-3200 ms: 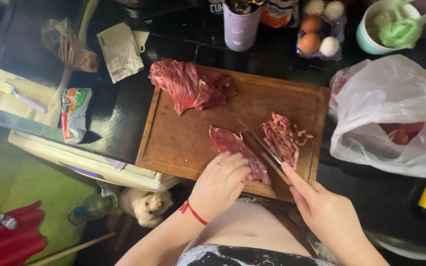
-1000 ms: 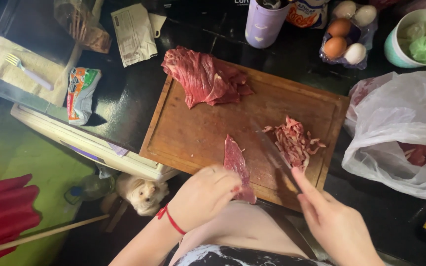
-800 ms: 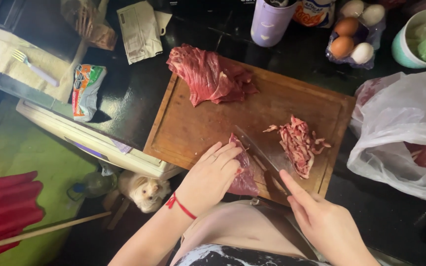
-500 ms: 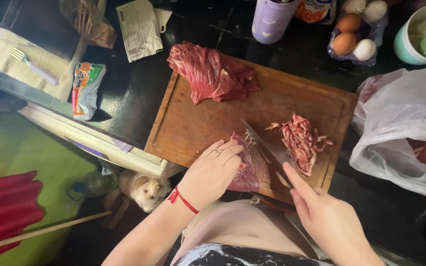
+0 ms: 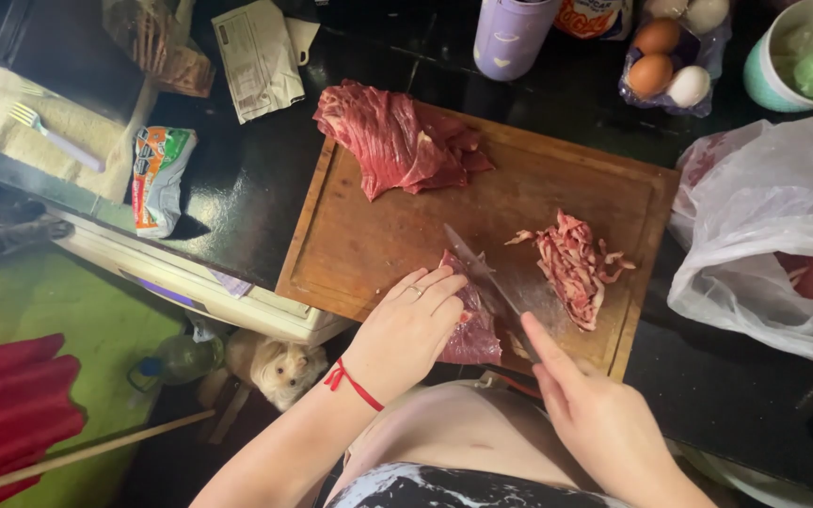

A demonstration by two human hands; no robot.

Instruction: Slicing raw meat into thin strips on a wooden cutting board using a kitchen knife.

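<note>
A wooden cutting board (image 5: 369,245) lies on a dark counter. My left hand (image 5: 408,329) presses down on a slab of raw red meat (image 5: 474,331) at the board's near edge. My right hand (image 5: 595,414) grips a knife (image 5: 491,282), forefinger along its spine, with the blade laid against the right side of that slab. A heap of cut meat strips (image 5: 574,265) sits to the right of the blade. A larger uncut piece of meat (image 5: 392,141) rests at the board's far left corner.
A white plastic bag (image 5: 773,235) with more meat lies to the right. Eggs (image 5: 665,61), a purple cup (image 5: 510,33) and a green bowl (image 5: 806,56) stand behind the board. A snack packet (image 5: 157,174) and a fork (image 5: 49,132) lie left. A small dog (image 5: 279,367) sits below the counter.
My left hand has laid the slab flat and pressed on it, fingers sliding forward. The knife has come down against the slab's right side.
</note>
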